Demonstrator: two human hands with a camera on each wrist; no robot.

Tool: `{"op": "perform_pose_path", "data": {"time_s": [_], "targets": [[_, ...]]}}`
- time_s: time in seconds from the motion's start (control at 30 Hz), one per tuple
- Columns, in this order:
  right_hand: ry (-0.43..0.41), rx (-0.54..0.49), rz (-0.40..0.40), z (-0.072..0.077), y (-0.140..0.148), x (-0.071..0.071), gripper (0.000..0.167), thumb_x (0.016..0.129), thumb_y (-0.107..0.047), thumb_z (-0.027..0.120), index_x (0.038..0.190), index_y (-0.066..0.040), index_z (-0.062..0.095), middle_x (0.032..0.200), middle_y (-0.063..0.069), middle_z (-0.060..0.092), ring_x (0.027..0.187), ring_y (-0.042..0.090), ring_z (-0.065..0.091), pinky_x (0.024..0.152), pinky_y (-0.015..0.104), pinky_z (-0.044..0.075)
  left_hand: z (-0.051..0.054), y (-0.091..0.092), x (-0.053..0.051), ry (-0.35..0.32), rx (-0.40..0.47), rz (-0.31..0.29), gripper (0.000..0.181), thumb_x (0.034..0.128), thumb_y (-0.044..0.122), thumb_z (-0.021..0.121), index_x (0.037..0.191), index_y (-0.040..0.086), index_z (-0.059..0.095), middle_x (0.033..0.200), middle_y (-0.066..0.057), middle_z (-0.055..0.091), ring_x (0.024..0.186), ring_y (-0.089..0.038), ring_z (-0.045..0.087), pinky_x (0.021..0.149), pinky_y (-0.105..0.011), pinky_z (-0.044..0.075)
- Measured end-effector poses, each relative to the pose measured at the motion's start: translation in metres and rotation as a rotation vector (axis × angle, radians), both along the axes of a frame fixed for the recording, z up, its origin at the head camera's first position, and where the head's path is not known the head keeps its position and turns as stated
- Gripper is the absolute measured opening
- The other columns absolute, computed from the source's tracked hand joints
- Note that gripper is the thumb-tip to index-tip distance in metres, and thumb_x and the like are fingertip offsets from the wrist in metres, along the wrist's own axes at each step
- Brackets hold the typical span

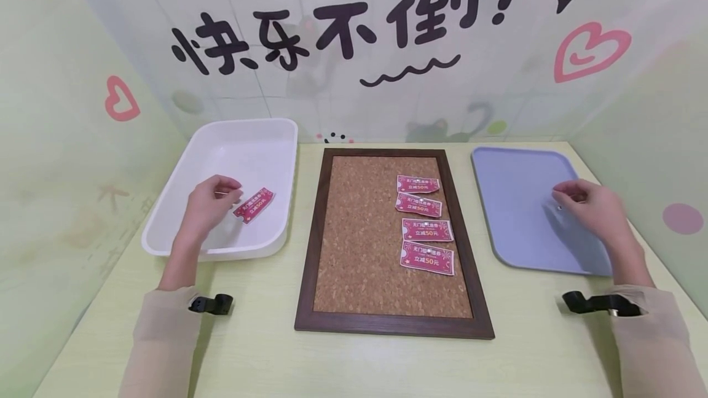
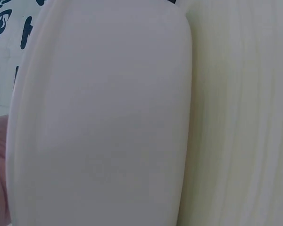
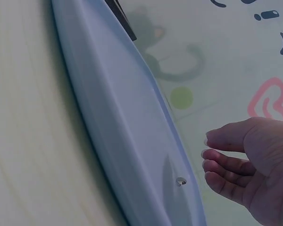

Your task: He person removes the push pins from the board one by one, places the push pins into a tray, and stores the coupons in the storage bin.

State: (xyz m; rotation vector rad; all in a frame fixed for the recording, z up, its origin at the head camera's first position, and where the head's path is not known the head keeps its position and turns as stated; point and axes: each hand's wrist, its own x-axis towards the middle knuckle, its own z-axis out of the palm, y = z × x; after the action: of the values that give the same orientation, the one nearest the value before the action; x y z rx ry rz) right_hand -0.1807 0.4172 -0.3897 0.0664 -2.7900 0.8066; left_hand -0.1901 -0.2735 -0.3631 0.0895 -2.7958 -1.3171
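Note:
Over the white bin (image 1: pixel 221 253), my left hand (image 1: pixel 207 204) hovers with bent fingers right beside a pink printed coupon (image 1: pixel 254 205). The coupon lies at a slant in the bin, and I cannot tell whether a fingertip touches it. In the left wrist view the bin wall hides most of the hand. My right hand (image 1: pixel 589 201) is above the blue tray (image 1: pixel 514 201), thumb and fingers loosely bent and apart, nothing held. A small shiny pushpin (image 3: pixel 181 181) sits in the tray just beneath these fingers.
A cork board (image 1: pixel 359 232) with a dark wooden frame lies between bin and tray. Several pink coupons (image 1: pixel 427 258) are pinned in a column on its right side. Printed walls enclose the pale table (image 1: pixel 260 336) behind and at both sides.

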Motion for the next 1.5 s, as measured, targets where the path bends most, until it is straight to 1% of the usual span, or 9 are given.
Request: {"op": "perform_pose_path", "data": {"time_s": [0.13,0.23,0.37,0.63,0.7,0.87,1.0,1.23,1.5], "targets": [[-0.004,-0.002,0.007,0.002,-0.007,-0.002,0.029,0.099,-0.02,0.065,0.111,0.006,0.069,0.1,0.026,0.069,0.073,-0.015,0.045,0.058,0.013,0.04,0.004,0.007,0.001,0.032,-0.004,-0.017,0.031,0.1018,0.016,0.058,0.124,-0.005,0.059,0.113,-0.021,0.063,0.101,-0.031,0.06,0.07,-0.017,0.049],[0.003,-0.002,0.008,0.004,-0.014,-0.003,0.028,0.098,-0.02,0.066,0.111,0.004,0.069,0.1,0.025,0.069,0.073,-0.016,0.045,0.058,0.012,0.041,0.008,0.011,0.003,0.06,-0.009,-0.03,0.03,0.1017,0.016,0.059,0.123,-0.005,0.06,0.113,-0.021,0.063,0.101,-0.03,0.059,0.07,-0.017,0.048],[0.028,-0.013,0.038,0.007,-0.024,-0.003,0.025,0.098,-0.017,0.067,0.11,0.004,0.07,0.098,0.023,0.07,0.074,-0.017,0.046,0.059,0.01,0.04,0.013,0.017,0.006,0.096,-0.017,-0.043,0.027,0.1015,0.015,0.059,0.121,-0.004,0.061,0.112,-0.02,0.064,0.1,-0.029,0.058,0.071,-0.018,0.048],[0.034,-0.02,0.127,0.013,-0.045,-0.003,0.024,0.098,-0.014,0.066,0.111,0.005,0.069,0.101,0.025,0.069,0.077,-0.016,0.048,0.066,0.006,0.04,0.024,0.036,0.012,0.159,0.006,-0.107,0.023,0.0994,0.009,0.059,0.117,-0.005,0.062,0.112,-0.02,0.066,0.104,-0.03,0.062,0.09,-0.03,0.048],[0.043,-0.009,0.149,0.014,-0.049,-0.003,0.023,0.098,-0.013,0.067,0.111,0.005,0.069,0.1,0.024,0.07,0.078,-0.016,0.048,0.067,0.005,0.04,0.026,0.041,0.014,0.164,0.011,-0.124,0.022,0.0993,0.008,0.059,0.117,-0.005,0.062,0.111,-0.019,0.066,0.104,-0.03,0.062,0.09,-0.029,0.048],[0.077,0.018,0.197,0.013,-0.06,-0.005,0.02,0.096,-0.011,0.069,0.109,0.004,0.07,0.097,0.021,0.071,0.078,-0.015,0.049,0.069,0.006,0.041,0.032,0.054,0.02,0.186,0.036,-0.161,0.02,0.0991,0.008,0.061,0.115,-0.004,0.064,0.109,-0.018,0.068,0.1,-0.028,0.064,0.085,-0.02,0.048],[0.113,0.007,0.248,0.011,-0.07,-0.008,0.017,0.093,-0.005,0.071,0.106,0.005,0.071,0.093,0.018,0.071,0.078,-0.01,0.053,0.068,0.007,0.043,0.035,0.067,0.024,0.189,0.05,-0.205,0.018,0.0992,0.007,0.061,0.113,-0.004,0.064,0.106,-0.018,0.069,0.097,-0.027,0.065,0.083,-0.02,0.049],[0.148,0.007,0.318,0.017,-0.09,-0.003,0.014,0.09,-0.001,0.072,0.103,0.004,0.072,0.088,0.011,0.072,0.076,-0.002,0.057,0.067,0.007,0.045,0.035,0.087,0.03,0.158,0.051,-0.262,0.017,0.1006,0.008,0.061,0.113,-0.002,0.064,0.105,-0.016,0.069,0.096,-0.026,0.066,0.088,-0.036,0.052],[0.157,0.001,0.379,0.02,-0.109,0.001,0.015,0.089,0.0,0.073,0.103,0.003,0.072,0.087,0.007,0.071,0.075,0.002,0.059,0.066,0.01,0.048,0.028,0.113,0.036,0.162,0.066,-0.364,0.014,0.0978,0.004,0.064,0.11,-0.002,0.065,0.098,-0.013,0.069,0.09,-0.024,0.065,0.084,-0.037,0.055]]}}
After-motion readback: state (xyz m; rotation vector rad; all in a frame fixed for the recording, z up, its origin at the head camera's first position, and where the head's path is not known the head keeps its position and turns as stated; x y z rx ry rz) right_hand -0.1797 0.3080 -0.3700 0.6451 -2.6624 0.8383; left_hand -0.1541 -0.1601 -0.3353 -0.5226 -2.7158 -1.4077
